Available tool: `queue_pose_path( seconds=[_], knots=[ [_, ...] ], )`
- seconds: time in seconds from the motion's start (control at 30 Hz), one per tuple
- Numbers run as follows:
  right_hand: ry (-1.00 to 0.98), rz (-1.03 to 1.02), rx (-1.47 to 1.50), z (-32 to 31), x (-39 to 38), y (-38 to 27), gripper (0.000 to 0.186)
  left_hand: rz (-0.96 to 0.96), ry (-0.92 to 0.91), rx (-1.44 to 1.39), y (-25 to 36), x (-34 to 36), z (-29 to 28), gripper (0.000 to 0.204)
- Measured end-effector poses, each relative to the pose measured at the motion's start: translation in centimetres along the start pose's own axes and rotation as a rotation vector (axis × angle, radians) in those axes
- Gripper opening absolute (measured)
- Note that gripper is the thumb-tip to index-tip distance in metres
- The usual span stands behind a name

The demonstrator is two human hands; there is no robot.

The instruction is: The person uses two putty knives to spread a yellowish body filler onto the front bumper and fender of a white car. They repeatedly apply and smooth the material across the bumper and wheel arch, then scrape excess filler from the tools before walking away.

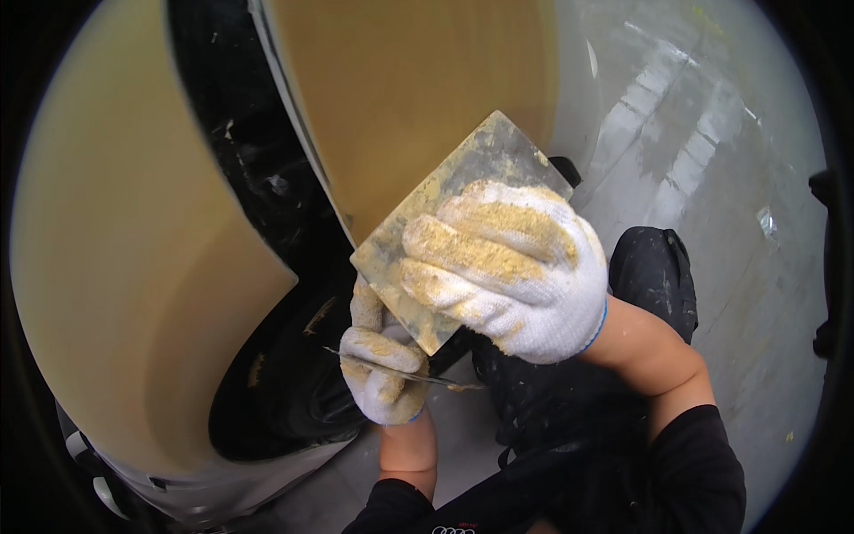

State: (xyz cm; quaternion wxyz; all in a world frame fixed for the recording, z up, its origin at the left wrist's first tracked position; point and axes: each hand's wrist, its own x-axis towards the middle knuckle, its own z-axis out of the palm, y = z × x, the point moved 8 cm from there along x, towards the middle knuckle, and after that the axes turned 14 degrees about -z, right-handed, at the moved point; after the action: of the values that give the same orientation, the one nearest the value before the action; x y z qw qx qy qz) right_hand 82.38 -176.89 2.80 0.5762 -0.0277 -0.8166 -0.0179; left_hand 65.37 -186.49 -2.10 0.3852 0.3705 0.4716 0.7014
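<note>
One square plate (pixel 449 182), grey, yellow-smeared, gripped under the right hand's (pixel 507 271) bent fingers, thumb hidden. One thin blade (pixel 440 382), edge-on, pinched in the left hand's (pixel 382 378) folded fingers, below the plate. Beyond the hands: tan panel (pixel 427 80). Left of them: black trim (pixel 240 116). Step, judged: tool handling, paste-related. Next move calls for firm grips, plate clear of trim.

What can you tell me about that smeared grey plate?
The plate is flat, thin and four-cornered, its grey face mottled with yellowish residue. It looks stiff; its material is unclear. It sits slantwise, partly overlapping the yellow-brown panel in view. The gloved right hand lies across it, hiding part of its face; whether the left hand, near its lower edge, touches it is unclear.
</note>
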Motion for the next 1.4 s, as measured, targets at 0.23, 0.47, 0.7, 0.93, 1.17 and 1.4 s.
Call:
queue_pose_path(
  seconds=[0.23, 0.47, 0.7, 0.93, 1.17, 1.4],
  knots=[
    [0.013, 0.019, 0.121, 1.8, -2.1, -0.7, 0.042, 0.020, 0.054, -0.047, -0.6, 1.0, 0.0, 0.036],
    [0.046, 0.043, 0.125, 2.4, -4.5, -0.4, 0.039, 0.121, -0.090, -0.113, -0.7, 1.5, 2.0, 0.043],
    [0.151, 0.464, 0.573, -1.5, -5.8, 1.6, 0.030, 0.209, -0.007, -0.165, -1.2, -0.7, 0.3, 0.044],
    [0.312, 0.556, 1.171, -0.1, -9.3, -1.0, 0.034, 0.254, 0.609, 0.270, -2.6, -5.5, -0.4, 0.058],
    [0.020, 0.291, 0.388, -3.9, -9.9, 0.4, 0.039, 0.279, 0.535, 0.299, -1.8, -5.1, 0.1, 0.044],
    [-0.077, 0.027, 0.197, -5.2, -9.5, -2.0, 0.031, 0.338, 0.489, 0.433, -2.1, -5.5, 4.9, 0.041]
  ],
)
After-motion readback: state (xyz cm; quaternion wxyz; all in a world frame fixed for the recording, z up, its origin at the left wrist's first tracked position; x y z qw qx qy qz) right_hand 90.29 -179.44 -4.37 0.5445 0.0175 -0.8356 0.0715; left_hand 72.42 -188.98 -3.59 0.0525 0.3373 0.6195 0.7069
